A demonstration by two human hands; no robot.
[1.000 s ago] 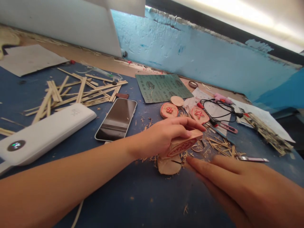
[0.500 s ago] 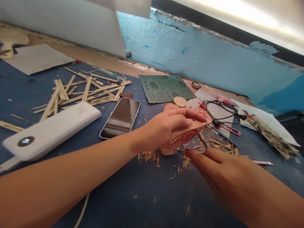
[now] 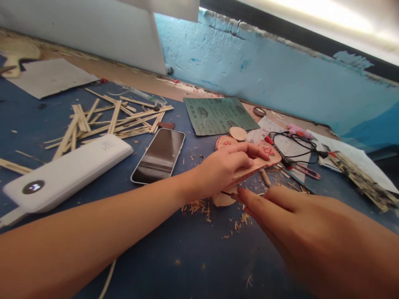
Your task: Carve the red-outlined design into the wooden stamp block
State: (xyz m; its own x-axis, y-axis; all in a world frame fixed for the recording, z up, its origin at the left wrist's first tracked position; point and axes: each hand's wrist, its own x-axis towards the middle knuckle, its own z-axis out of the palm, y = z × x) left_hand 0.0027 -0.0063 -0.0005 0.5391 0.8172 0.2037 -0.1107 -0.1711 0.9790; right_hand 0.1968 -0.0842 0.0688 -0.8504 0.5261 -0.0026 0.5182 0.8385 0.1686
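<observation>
My left hand [image 3: 222, 168] is closed on a thin wooden piece [image 3: 254, 166], which it holds tilted above the table. My right hand [image 3: 280, 211] grips a slim carving tool [image 3: 229, 194], its dark tip just below the wooden piece; most of the handle is hidden in the fingers. Under my hands lies a pale wooden piece [image 3: 222, 200] with curled shavings [image 3: 199, 205] around it. Beyond my left hand are a wooden disc with red drawing [image 3: 226, 141], a plain round disc [image 3: 238, 133] and a piece with a red star [image 3: 268, 151].
A white power bank [image 3: 71, 170] and a phone [image 3: 158, 155] lie on the left, with wooden sticks [image 3: 115, 118] behind them. Green sandpaper [image 3: 218, 116] is at the back. To the right are a black cable [image 3: 293, 145], a pink cutter [image 3: 307, 171] and rough bark [image 3: 361, 178].
The wooden piece in my left hand has turned, so its red-marked underside no longer shows. My right hand has moved slightly left and up with the tool.
</observation>
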